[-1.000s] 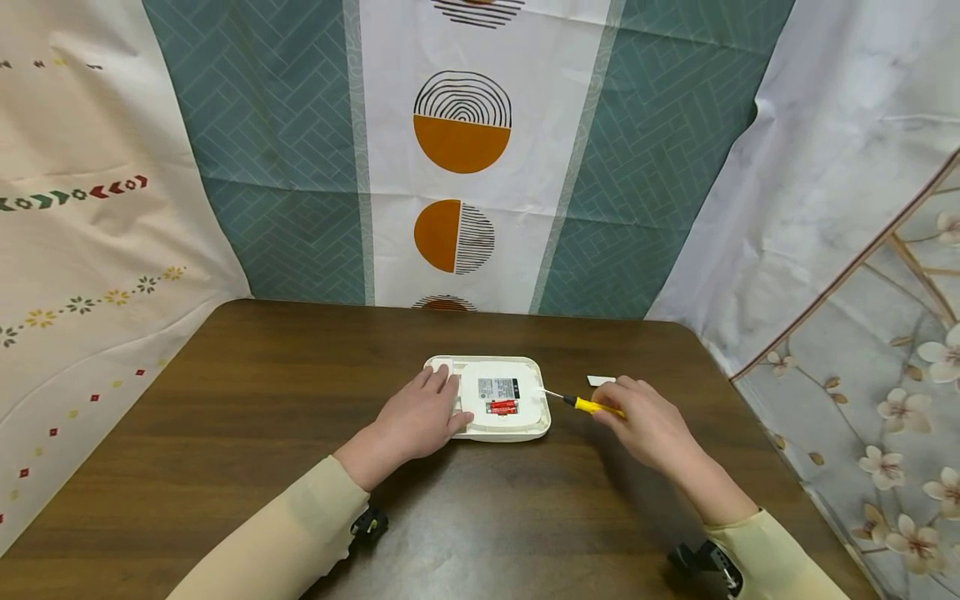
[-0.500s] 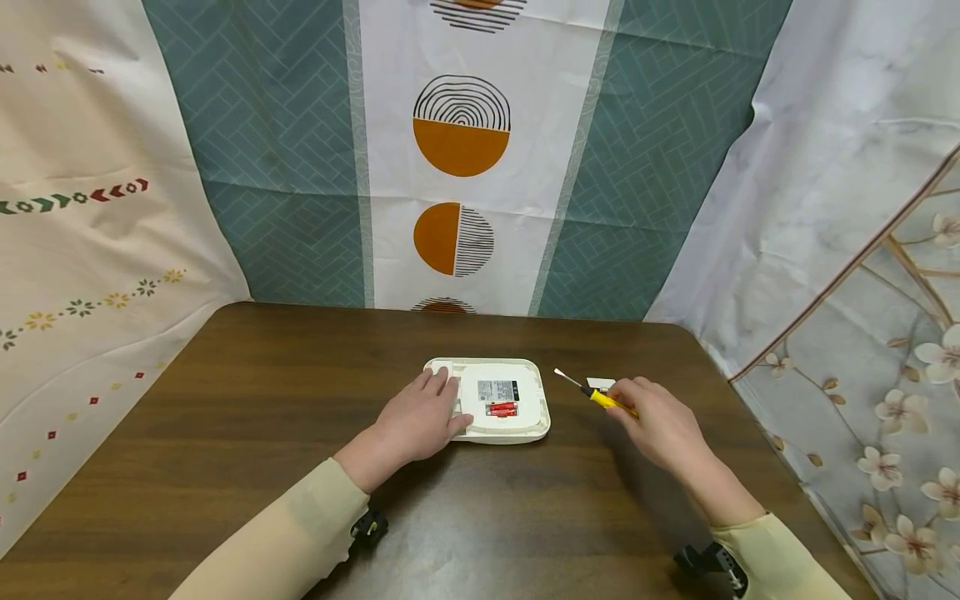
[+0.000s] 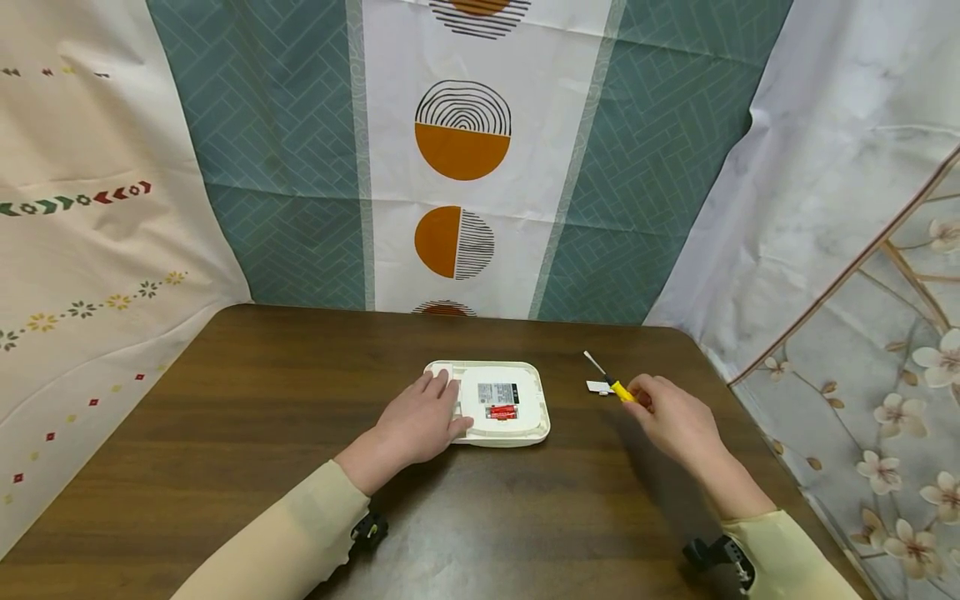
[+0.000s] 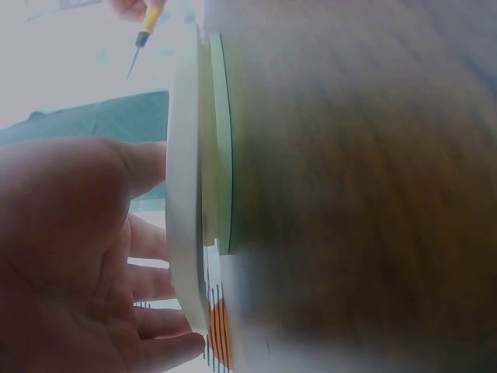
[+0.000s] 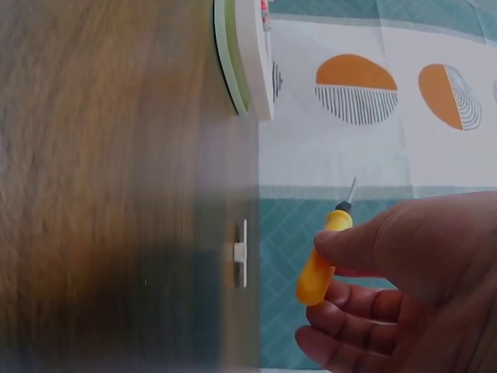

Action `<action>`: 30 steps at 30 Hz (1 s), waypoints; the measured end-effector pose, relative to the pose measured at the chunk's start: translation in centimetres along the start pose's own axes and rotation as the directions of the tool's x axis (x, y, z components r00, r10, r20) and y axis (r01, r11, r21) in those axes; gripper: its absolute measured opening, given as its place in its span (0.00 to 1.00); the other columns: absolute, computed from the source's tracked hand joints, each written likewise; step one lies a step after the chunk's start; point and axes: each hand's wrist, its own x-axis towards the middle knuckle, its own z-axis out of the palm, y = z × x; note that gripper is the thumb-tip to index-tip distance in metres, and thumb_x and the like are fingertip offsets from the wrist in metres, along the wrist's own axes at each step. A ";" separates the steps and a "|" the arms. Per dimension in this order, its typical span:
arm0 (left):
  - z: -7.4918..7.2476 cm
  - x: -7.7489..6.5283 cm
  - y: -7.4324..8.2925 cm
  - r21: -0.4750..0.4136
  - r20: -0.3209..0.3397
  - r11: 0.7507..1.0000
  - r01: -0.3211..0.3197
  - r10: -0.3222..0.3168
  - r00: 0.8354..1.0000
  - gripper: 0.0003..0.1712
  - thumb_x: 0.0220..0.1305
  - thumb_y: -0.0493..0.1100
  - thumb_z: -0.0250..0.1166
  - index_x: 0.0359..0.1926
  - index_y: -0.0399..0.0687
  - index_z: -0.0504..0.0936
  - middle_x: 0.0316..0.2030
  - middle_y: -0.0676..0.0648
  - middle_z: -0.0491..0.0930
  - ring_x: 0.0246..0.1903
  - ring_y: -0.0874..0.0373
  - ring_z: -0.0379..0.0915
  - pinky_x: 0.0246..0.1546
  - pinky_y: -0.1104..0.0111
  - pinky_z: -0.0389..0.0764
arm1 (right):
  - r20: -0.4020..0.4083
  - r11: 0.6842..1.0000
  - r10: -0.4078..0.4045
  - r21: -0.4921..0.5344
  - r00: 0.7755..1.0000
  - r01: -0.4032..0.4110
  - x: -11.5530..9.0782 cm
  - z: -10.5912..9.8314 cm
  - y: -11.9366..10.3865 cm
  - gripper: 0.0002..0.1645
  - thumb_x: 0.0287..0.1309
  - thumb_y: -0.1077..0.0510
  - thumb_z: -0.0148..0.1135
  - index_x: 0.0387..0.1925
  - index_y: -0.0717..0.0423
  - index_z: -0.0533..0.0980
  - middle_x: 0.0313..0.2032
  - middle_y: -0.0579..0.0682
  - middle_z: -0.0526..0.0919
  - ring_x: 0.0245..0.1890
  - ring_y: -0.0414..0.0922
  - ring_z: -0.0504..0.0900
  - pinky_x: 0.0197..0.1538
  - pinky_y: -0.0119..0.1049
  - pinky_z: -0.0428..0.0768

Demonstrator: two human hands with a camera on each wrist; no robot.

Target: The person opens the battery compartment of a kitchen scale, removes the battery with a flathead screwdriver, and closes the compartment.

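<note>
A white, rounded-rectangular device [image 3: 533, 423] lies on the table with a printed label and red batteries [image 3: 502, 412] showing in an uncovered compartment. Its pale green lower plate [image 4: 224, 155] shows in the left wrist view. My left hand [image 3: 418, 417] rests flat on the device's left end, fingers extended over it. To the right, my right hand [image 3: 678, 421] pinches the yellow handle of a flathead screwdriver [image 5: 317, 272] between thumb and fingers. The blade points up and away, apart from the device. Just beyond lies a small white cover with a tab [image 3: 597, 387].
The brown wooden table [image 3: 315, 350] extends around the device on all sides. Patterned cloth [image 3: 645, 167] hangs behind the far edge, with more cloth at the left and right. A dark wrist camera [image 3: 712, 557] sits under the right sleeve.
My right hand has drawn the screwdriver away from the device's right edge, moving right, and its blade has swung upward. The left hand and the device stay where they were.
</note>
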 end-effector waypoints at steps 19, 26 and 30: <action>0.3 -0.2 -0.1 -0.013 -0.018 1.000 -0.004 0.004 1.000 0.44 0.85 0.62 0.59 0.82 0.32 0.67 0.82 0.31 0.61 0.82 0.33 0.56 0.81 0.48 0.62 | 0.067 0.988 0.149 -0.046 0.987 -0.146 0.2 0.0 4.3 0.11 0.72 0.55 0.73 0.45 0.58 0.81 0.32 0.48 0.82 0.28 0.48 0.77 0.29 0.48 0.73; 0.2 -0.3 0.0 -0.014 -0.019 1.000 -0.001 0.001 1.000 0.44 0.85 0.62 0.59 0.82 0.32 0.67 0.82 0.31 0.61 0.82 0.33 0.56 0.81 0.47 0.63 | 0.093 0.978 0.199 -0.079 0.976 -0.192 0.2 0.0 5.6 0.12 0.73 0.54 0.71 0.45 0.59 0.81 0.33 0.51 0.85 0.29 0.50 0.80 0.30 0.51 0.75; 0.2 -0.3 0.0 -0.012 -0.026 1.000 -0.003 0.003 1.000 0.44 0.85 0.62 0.59 0.81 0.32 0.67 0.82 0.30 0.61 0.82 0.33 0.56 0.80 0.47 0.63 | 0.102 0.972 0.223 -0.103 0.969 -0.213 0.2 -0.2 6.1 0.12 0.72 0.54 0.69 0.43 0.60 0.80 0.33 0.54 0.85 0.29 0.52 0.80 0.30 0.53 0.76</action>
